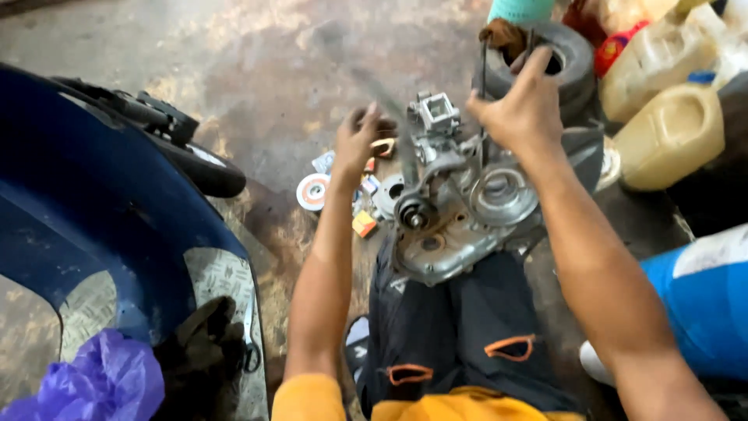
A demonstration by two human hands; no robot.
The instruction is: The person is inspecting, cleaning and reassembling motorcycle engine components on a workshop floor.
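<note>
- An engine case [460, 226] of grey metal rests on the person's lap, over dark trousers [460, 327], above the concrete floor [257, 93].
- Right hand [520, 105] is closed around a thin upright rod [484, 66] at the case's top.
- Left hand [357, 140] is half curled — whether it grips the blurred tool [389, 109] beside it, I cannot tell.
- Small parts [343, 195] lie on the floor just left of the case.
- Yellowish jugs [670, 132] stand at right; contents not visible.
- A tyre [573, 54] sits behind the hand — something brown inside it.
</note>
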